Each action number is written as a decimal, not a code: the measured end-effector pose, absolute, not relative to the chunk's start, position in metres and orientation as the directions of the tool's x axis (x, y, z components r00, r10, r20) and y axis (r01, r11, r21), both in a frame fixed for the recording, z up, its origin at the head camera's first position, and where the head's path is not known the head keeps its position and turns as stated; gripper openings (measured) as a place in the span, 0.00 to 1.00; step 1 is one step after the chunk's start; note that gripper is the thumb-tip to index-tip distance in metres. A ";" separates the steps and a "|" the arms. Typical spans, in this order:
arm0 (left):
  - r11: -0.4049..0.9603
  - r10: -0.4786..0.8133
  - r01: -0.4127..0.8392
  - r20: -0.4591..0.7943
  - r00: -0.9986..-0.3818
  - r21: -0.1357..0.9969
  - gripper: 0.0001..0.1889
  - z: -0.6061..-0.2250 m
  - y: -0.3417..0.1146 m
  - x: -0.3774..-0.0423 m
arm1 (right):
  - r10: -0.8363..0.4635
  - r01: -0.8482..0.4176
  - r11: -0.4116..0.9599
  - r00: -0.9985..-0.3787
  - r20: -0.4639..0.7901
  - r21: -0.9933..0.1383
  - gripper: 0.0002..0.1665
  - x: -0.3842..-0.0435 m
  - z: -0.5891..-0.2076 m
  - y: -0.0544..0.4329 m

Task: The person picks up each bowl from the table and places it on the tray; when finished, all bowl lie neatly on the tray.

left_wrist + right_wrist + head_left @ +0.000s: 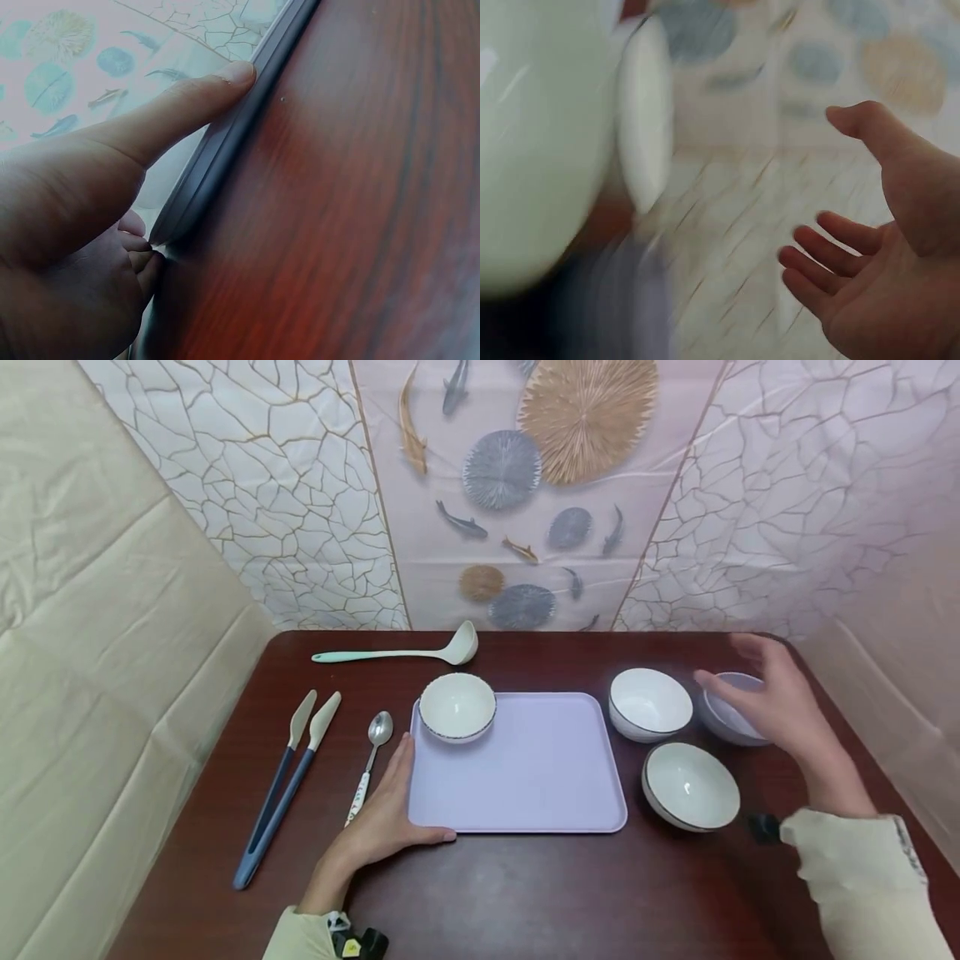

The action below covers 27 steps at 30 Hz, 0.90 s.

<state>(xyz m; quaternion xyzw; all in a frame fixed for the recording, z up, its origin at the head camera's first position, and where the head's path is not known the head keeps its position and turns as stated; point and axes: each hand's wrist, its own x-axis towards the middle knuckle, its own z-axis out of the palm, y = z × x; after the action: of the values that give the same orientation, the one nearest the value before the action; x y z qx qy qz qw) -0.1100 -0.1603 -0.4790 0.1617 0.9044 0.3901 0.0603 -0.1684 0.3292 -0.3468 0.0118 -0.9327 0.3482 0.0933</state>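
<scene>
My left hand (386, 817) touches the near left corner of a lavender tray (540, 768), its thumb along the front edge and its fingers along the left side. In the left wrist view the thumb lies straight against the tray's rim (217, 150). A white bowl (457, 706) with a dark rim sits on the tray's far left corner. Over a lavender bowl (726, 723) at the right, my right hand (783, 706) is spread and partly hides it. The right wrist view shows nothing in that hand; the bowls there are blurred.
Right of the tray stand two more white bowls, one farther back (651, 700) and one nearer (690, 787). Left of it lie a spoon (380, 729) and blue-handled tongs (281, 802). A ladle (390, 654) lies along the back, before a patterned backdrop (502, 552).
</scene>
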 end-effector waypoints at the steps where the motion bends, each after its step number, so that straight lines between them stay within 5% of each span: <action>1: 0.643 0.341 0.247 0.017 -0.940 0.725 0.75 -0.479 -0.161 -0.110 | 0.082 -0.049 0.749 -0.983 0.166 -0.661 0.55 -0.166 -0.356 0.340; 8: 0.632 0.346 0.255 0.028 -0.938 0.732 0.75 -0.483 -0.163 -0.108 | 0.231 0.089 0.690 -0.968 0.101 -0.719 0.66 -0.158 -0.406 0.382; 27: 0.636 0.346 0.259 0.032 -0.938 0.727 0.75 -0.477 -0.162 -0.108 | 0.257 0.129 0.717 -0.962 0.087 -0.685 0.74 -0.165 -0.444 0.394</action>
<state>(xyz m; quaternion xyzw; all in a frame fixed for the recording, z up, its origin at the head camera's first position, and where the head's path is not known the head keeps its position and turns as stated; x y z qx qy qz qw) -0.1082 -0.1620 -0.4773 0.1676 0.9028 0.3921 0.0553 -0.1651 0.3943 -0.4436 -0.1047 -0.9223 0.3615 0.0883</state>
